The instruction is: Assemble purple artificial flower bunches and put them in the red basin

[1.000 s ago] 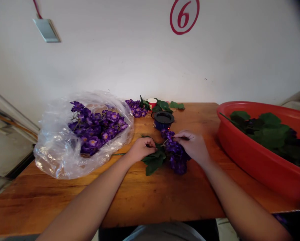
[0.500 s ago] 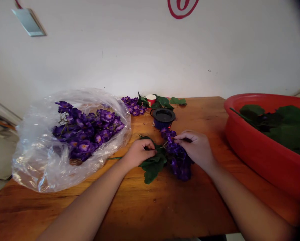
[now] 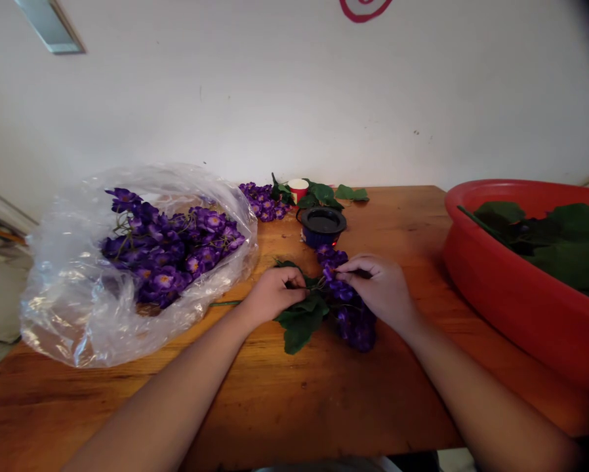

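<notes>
In the head view, one flower spray (image 3: 347, 298) lies between two hands, its leaves (image 3: 302, 321) under the left hand (image 3: 273, 293), which pinches the stem side. The right hand (image 3: 380, 288) pinches a purple bloom at the spray's right edge. One pot (image 3: 323, 226) stands just beyond; one bag (image 3: 68, 314) and one tub (image 3: 515, 308) flank them.

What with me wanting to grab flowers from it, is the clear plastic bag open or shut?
Open: the clear plastic bag has its mouth spread wide, with the purple flowers inside plainly exposed.
</notes>
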A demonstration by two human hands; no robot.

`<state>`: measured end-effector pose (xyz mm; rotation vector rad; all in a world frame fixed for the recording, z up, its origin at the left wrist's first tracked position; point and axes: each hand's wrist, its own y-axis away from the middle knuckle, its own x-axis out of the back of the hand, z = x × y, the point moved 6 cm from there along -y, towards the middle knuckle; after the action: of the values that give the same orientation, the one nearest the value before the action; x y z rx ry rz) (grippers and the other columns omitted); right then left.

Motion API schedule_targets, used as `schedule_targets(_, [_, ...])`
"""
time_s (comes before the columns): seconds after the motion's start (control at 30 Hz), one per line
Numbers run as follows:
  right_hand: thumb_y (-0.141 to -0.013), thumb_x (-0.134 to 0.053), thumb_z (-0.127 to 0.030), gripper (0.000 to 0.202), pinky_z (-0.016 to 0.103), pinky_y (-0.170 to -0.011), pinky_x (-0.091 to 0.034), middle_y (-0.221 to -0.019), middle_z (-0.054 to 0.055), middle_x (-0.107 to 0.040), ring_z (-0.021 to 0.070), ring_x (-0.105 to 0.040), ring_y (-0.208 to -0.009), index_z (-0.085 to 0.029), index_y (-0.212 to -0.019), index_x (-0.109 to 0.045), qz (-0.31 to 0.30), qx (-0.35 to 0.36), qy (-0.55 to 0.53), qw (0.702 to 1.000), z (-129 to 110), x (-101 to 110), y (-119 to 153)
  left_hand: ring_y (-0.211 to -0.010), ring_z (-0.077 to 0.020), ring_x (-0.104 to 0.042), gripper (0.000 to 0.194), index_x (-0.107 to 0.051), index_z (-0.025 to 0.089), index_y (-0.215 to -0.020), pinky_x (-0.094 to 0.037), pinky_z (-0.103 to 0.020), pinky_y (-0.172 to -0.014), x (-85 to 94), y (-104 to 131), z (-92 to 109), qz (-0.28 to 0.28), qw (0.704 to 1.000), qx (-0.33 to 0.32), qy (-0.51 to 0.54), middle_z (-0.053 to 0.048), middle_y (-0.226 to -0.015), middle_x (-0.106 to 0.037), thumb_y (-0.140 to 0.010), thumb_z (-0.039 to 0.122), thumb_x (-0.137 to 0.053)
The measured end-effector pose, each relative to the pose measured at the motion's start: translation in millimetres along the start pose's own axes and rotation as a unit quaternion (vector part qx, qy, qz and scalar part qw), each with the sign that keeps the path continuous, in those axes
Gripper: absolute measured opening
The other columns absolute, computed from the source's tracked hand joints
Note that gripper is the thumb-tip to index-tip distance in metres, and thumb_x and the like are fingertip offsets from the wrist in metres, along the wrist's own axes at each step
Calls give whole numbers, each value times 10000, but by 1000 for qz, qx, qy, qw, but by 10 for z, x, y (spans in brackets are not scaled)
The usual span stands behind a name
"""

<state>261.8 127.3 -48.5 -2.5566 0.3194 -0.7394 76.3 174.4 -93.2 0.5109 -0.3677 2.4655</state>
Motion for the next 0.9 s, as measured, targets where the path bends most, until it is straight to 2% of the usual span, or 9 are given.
schedule_targets(0.1, [-751,-694,-270,56,321,-691,-503,-755,27,-711,184,-653,-722,-233,-726,-727,-14,3,5,1000,0,-1,-3,-626,-91,-517,77,-627,146,-723,-392,-205,-589,5,-3,-3,2,1000,0,-1,22,-685,-593,-763,208,-648])
schedule_targets(0.3, [-752,-701,-297,69,344,-731,-500,-794,29,-724,197,-661,-741,-236,-758,-733,10,-17,29,999,59,139,-28,-602,-87,-514,113,-629,141,-718,-386,-198,-568,0,-11,-18,-8,1000,7,7,22,-669,-598,-768,239,-657])
schedule_targets(0.7, [-759,-697,-279,56,348,-735,-508,-799,28,-731,201,-670,-754,-238,-763,-735,6,-21,43,999,78,93,-12,-634,-95,-523,78,-634,149,-731,-381,-201,-575,3,0,1,-1,1000,-1,-5,29,-678,-585,-765,218,-650])
schedule_targets(0.9, [-781,-672,-316,104,352,-705,-507,-779,38,-726,207,-666,-738,-238,-737,-725,-3,-8,57,998,14,57,-1,-617,-94,-513,85,-629,150,-723,-378,-204,-571,-2,3,-3,-2,1000,0,-2,30,-669,-578,-769,220,-645])
